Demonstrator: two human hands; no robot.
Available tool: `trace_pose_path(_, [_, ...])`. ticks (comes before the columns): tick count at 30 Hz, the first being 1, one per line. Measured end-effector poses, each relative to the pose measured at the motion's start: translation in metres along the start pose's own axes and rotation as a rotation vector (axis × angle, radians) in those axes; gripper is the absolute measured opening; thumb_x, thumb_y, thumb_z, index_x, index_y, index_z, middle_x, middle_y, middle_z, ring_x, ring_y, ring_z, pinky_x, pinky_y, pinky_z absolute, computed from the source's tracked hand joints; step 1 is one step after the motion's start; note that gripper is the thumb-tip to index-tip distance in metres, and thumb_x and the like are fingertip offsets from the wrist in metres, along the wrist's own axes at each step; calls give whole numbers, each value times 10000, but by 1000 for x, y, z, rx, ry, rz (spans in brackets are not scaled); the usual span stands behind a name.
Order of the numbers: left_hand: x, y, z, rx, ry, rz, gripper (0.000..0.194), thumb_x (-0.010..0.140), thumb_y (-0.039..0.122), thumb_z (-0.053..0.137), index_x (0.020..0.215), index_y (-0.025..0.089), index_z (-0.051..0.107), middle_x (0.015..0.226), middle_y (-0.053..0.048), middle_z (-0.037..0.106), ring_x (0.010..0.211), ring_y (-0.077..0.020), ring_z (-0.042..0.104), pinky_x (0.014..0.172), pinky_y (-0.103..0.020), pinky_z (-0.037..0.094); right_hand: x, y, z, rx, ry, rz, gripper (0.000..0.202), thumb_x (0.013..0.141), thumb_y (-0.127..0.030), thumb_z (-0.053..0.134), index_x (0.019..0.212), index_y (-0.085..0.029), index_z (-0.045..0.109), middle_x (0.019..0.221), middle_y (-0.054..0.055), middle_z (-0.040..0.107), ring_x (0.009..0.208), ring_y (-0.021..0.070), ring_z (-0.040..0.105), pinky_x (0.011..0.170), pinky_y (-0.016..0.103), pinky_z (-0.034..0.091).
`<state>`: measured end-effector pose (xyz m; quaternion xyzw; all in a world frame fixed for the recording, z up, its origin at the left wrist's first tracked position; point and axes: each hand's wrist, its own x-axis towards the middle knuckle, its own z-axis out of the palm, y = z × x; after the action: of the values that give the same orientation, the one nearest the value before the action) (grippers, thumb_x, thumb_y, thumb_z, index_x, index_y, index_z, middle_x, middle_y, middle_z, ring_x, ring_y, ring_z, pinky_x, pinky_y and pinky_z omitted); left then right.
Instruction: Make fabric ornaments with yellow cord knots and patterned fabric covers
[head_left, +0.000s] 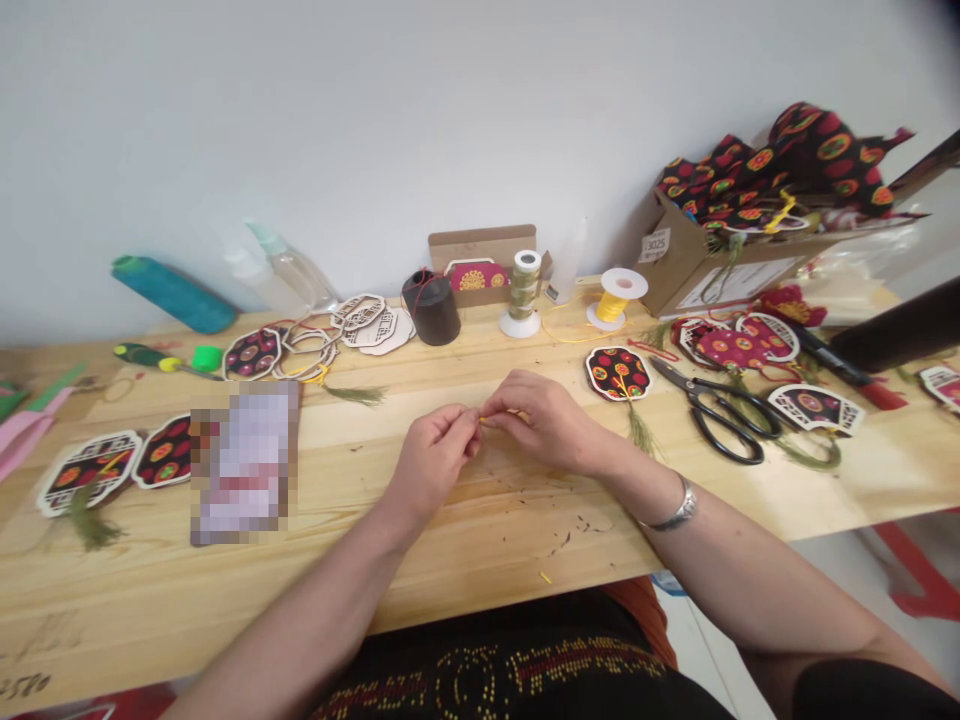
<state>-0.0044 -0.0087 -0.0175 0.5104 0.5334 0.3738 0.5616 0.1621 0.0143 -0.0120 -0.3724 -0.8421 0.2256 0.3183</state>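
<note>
My left hand [437,452] and my right hand [551,420] meet fingertip to fingertip over the middle of the wooden table. A short bit of yellow cord [486,417] shows between their pinched fingers; most of it is hidden. Right of my hands lies a dark patterned ornament [617,374] with a pale frame and a green tassel. Black-handled scissors [724,420] rest beyond it. A spool of yellow cord [615,300] stands farther back, its loose end trailing on the table.
Along the wall stand a black thread cone [431,310], a green-gold spool [525,285] and clear bottles [289,265]. A cardboard box [667,260] of patterned fabric is at back right. Framed ornaments [94,470] and a blurred-out item [251,460] lie left. The table's front edge is near my body.
</note>
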Motion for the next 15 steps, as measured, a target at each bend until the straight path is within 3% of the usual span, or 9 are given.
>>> trace_pose_path(15, [0, 4, 1, -143, 8, 9, 231, 788, 258, 570, 583, 158, 536, 553, 31, 497, 517, -77, 394, 500, -227, 279, 1, -1, -5, 80, 14, 67, 70, 828, -126, 622, 834, -151, 687, 798, 49, 688, 780, 145, 588, 734, 269, 459])
